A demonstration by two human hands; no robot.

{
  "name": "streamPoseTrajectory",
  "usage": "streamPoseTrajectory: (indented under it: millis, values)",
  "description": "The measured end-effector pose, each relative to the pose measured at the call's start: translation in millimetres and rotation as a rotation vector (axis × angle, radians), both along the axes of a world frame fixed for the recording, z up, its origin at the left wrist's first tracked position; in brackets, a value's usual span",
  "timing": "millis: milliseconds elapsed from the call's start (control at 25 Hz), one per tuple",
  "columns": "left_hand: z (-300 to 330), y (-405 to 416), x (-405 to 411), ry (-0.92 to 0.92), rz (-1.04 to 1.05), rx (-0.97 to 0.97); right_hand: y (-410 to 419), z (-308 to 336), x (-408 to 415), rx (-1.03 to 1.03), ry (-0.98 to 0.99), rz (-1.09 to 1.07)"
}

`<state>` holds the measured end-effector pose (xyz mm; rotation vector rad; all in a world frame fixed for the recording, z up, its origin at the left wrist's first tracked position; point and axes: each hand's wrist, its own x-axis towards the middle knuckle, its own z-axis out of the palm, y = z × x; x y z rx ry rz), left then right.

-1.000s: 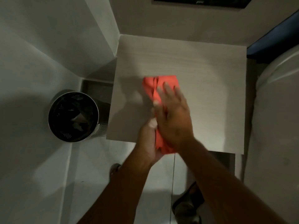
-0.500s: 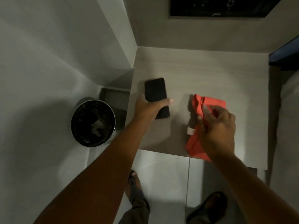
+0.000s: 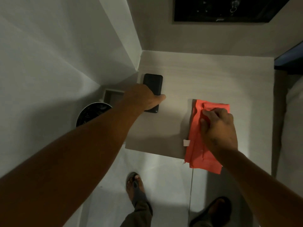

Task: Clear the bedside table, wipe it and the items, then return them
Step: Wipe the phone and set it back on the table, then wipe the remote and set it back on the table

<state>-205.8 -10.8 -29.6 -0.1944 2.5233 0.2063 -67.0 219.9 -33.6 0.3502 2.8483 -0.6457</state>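
Head view, left to right: round black perforated metal waste bin (image 3: 91, 114) on the floor beside the table, partly hidden by the left forearm. Next, flat black rectangular phone-like slab (image 3: 152, 84) lying on the pale wood-grain bedside table (image 3: 205, 76), close to the table's left edge and the wall corner. Its long axis runs near-to-far, top end pointing toward the back wall, tilted only slightly. Left hand (image 3: 146, 97) lies over its near half, thumb stretched along the right side, fingers wrapped over the left; a loose closing grasp on the slab, palm down.

Further right, folded orange-red soft cloth (image 3: 196, 136) with a small white tag, lying flat, long axis also near-to-far, near end hanging off the table's front edge. Right hand (image 3: 218, 128) rests on it, fingertips pinching a fold at the upper part; narrow pinch, holding cloth.

Handling guess: slab looks rigid, smooth, probably slippery and breakable if dropped; best held across both long edges at mid-length. Cloth is limp and light, so grab a bunched fold anywhere. Feet in sandals show on the tiled floor (image 3: 164, 177) below.
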Motion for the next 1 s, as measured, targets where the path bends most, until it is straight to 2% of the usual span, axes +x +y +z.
streamPoseTrajectory:
  millis: [80, 200, 240, 320, 400, 480, 600, 680, 720, 840, 1000]
  values:
    - [0, 5, -5, -0.061, -0.06, -0.065, 3, -1, -3, -0.026, -0.02, -0.009]
    - [16, 13, -1, -0.097, 0.045, -0.032, 14, 14, -6, -0.156, -0.094, -0.014]
    - [25, 19, 3, -0.064, 0.08, -0.043, 19, 27, -6, -0.203, -0.075, -0.026]
    - [47, 50, 23, 0.078, 0.028, -0.082, 39, 59, 3, -0.296, 0.099, -0.177]
    - [70, 109, 64, 0.265, -0.058, 0.084, 71, 94, 28, -0.335, 0.348, -0.393]
    - [96, 182, 127, 0.358, -0.177, 0.36, 112, 125, 70, -0.255, 0.543, -0.546]
    - [145, 289, 224, 0.252, -0.423, 0.735, 183, 165, 155, -0.054, 0.653, -0.745]
    - [166, 344, 266, 0.187, -0.583, 0.823, 229, 179, 205, 0.038, 0.561, -0.909]
    - [169, 364, 281, 0.186, -0.678, 0.816, 249, 181, 224, 0.081, 0.453, -0.989]
    - [164, 400, 300, 0.209, -0.933, 0.68, 290, 177, 262, 0.103, 0.146, -1.13]
    - [159, 417, 293, 0.176, -0.966, 0.635, 301, 168, 262, -0.051, 0.114, -1.122]
